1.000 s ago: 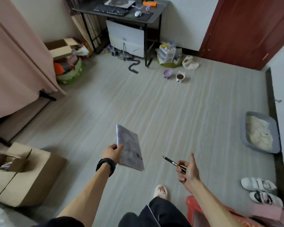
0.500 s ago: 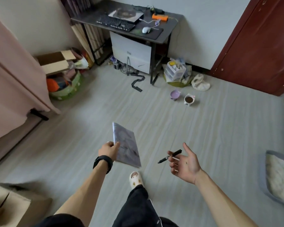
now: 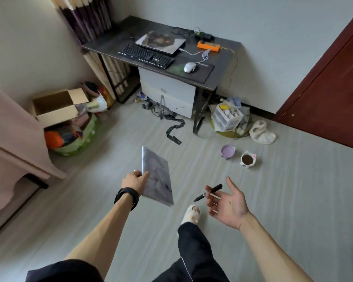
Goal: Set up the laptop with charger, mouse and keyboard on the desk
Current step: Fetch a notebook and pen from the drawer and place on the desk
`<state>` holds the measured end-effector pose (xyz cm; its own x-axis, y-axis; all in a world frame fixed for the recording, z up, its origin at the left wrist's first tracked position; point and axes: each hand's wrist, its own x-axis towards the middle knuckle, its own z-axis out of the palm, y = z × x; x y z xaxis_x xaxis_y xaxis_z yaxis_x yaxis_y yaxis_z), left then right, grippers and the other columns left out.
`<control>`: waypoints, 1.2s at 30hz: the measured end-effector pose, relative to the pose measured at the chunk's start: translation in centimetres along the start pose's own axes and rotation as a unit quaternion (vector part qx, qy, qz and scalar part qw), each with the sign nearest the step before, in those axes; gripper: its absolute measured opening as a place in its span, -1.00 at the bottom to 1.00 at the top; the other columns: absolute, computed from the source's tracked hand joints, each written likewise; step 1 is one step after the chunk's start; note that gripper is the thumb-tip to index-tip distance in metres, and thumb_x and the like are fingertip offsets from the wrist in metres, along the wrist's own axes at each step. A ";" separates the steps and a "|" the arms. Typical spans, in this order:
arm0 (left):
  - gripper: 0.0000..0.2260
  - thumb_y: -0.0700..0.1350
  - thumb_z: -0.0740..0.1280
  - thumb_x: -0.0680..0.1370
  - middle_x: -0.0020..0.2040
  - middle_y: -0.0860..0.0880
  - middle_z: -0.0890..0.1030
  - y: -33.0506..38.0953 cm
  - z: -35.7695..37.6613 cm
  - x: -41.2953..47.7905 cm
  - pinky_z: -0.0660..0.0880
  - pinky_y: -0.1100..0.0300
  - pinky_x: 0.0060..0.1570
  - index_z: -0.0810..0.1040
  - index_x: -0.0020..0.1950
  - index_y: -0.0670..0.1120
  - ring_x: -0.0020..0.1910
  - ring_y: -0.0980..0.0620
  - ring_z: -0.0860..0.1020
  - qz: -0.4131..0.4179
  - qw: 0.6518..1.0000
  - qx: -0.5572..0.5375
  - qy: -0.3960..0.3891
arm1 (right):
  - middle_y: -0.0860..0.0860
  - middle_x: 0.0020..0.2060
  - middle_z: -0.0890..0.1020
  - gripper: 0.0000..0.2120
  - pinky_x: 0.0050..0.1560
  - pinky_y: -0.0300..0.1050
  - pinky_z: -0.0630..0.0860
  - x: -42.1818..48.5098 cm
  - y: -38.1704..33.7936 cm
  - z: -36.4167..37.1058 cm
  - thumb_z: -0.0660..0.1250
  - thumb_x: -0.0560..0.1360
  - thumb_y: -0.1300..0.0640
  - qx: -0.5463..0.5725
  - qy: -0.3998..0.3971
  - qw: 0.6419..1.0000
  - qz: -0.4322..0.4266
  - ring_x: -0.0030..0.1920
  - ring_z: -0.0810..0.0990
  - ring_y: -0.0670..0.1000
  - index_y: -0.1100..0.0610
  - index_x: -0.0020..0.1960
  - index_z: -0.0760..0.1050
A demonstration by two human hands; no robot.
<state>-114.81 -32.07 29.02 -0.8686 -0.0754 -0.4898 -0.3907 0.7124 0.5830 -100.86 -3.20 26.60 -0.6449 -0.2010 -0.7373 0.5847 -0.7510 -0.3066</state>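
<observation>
A dark desk [image 3: 118, 37] stands against the far wall. On it lie a closed laptop [image 3: 160, 41], a black keyboard [image 3: 145, 56], a white mouse [image 3: 190, 67] on a dark mat [image 3: 204, 72], an orange power strip [image 3: 208, 46] and a black charger with cables [image 3: 204, 35]. My left hand [image 3: 134, 181] grips a thin grey notebook [image 3: 157, 177] by its edge. My right hand [image 3: 227, 202] is palm up and pinches a black pen [image 3: 208, 192] at the fingertips. Both hands are well short of the desk, over the floor.
A white drawer unit [image 3: 169, 92] sits under the desk. On the floor are a patterned strap [image 3: 174, 129], a purple bowl [image 3: 228, 151], a bowl of brown pellets [image 3: 247, 159], a plastic organiser [image 3: 227, 117], an open cardboard box [image 3: 55, 104] and a red door [image 3: 330, 84] on the right.
I have walked toward the desk, which now looks larger and closer. My right hand turned palm up and opened out, the pen now held at the fingertips. The notebook stays in my left hand.
</observation>
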 end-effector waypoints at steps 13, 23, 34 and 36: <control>-0.63 0.17 0.15 0.33 -0.31 -0.13 0.52 15.2 -6.5 23.5 0.30 0.14 -0.37 0.49 -0.24 -0.13 -0.35 -0.08 0.44 -0.052 0.996 -0.040 0.060 | 0.01 -0.10 0.63 -0.52 -0.19 -0.12 0.39 20.4 -24.0 13.0 0.43 0.41 -0.20 -0.106 0.000 0.994 0.037 -0.20 0.56 -0.01 0.08 0.19 0.59; -0.66 0.07 0.29 0.54 -0.18 -0.19 0.60 23.0 -12.1 45.7 0.37 0.10 -0.23 0.58 -0.12 -0.23 -0.21 -0.14 0.50 -0.047 0.996 -0.052 0.062 | 0.01 -0.12 0.64 -0.58 -0.21 -0.12 0.37 36.9 -36.9 23.4 0.41 0.44 -0.24 -0.149 0.043 0.988 -0.003 -0.23 0.53 -0.02 0.07 0.08 0.63; -0.67 0.09 0.28 0.56 -0.33 -0.07 0.51 32.8 -26.8 68.9 0.29 0.12 -0.34 0.56 -0.21 -0.16 -0.29 -0.08 0.47 -0.013 0.992 -0.065 0.107 | 0.06 -0.23 0.61 -0.24 -0.26 -0.07 0.39 55.4 -49.6 40.8 0.26 0.35 -0.55 -0.139 0.081 0.986 -0.050 -0.28 0.52 0.03 0.15 0.02 0.63; -0.68 0.07 0.29 0.56 -0.35 -0.05 0.48 34.1 -29.8 73.7 0.27 0.12 -0.35 0.51 -0.29 -0.10 -0.28 -0.08 0.45 -0.018 0.990 -0.068 0.119 | 0.08 -0.21 0.60 -0.14 -0.24 -0.06 0.39 59.4 -52.3 44.9 0.26 0.27 -0.60 -0.148 0.053 0.987 -0.029 -0.26 0.52 0.05 0.17 0.05 0.65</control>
<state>-201.22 -34.10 32.13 -0.8941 -0.2725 -0.3554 -0.4463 0.6071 0.6575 -191.84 -4.07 25.85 -0.6351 -0.0840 -0.7679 0.6769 -0.5395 -0.5008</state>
